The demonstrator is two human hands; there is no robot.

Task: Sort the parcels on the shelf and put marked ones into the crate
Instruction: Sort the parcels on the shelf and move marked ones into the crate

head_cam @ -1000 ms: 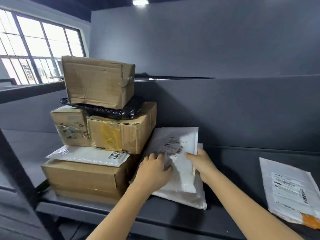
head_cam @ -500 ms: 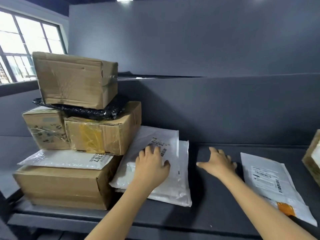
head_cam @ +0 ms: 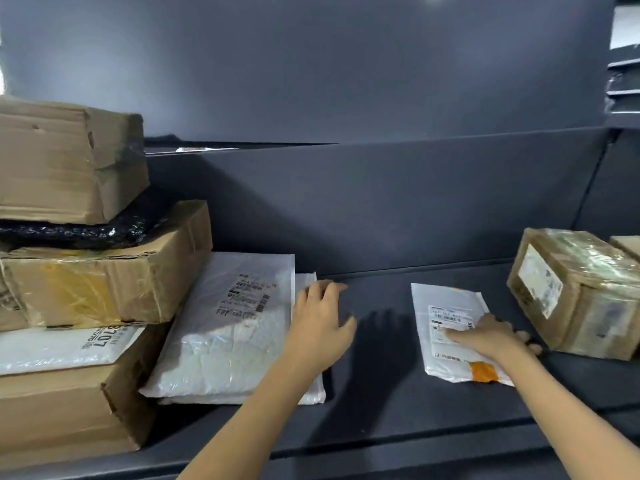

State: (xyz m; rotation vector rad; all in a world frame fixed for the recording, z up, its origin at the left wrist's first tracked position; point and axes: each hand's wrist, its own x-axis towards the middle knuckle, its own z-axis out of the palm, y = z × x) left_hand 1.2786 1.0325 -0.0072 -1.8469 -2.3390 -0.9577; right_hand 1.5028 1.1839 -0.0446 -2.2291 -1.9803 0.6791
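Observation:
Two white mailer bags [head_cam: 225, 327] lie stacked on the dark shelf [head_cam: 374, 403], leaning against the box pile at left. My left hand [head_cam: 320, 323] hovers over their right edge, fingers loosely spread, holding nothing. A smaller white mailer with a label and an orange corner mark [head_cam: 450, 327] lies flat to the right. My right hand [head_cam: 491, 336] rests on its right side, fingers laid over the edge. No crate is in view.
A pile of cardboard boxes [head_cam: 104, 278] with a black bag [head_cam: 69, 232] and a white mailer [head_cam: 62, 344] between them fills the left. A taped cardboard box [head_cam: 571, 292] stands at the right. The shelf's back wall [head_cam: 381, 202] rises behind.
My right hand left the stacked mailers and moved right onto the small mailer with the orange mark. My left hand slid off to the stack's right edge. The view panned right.

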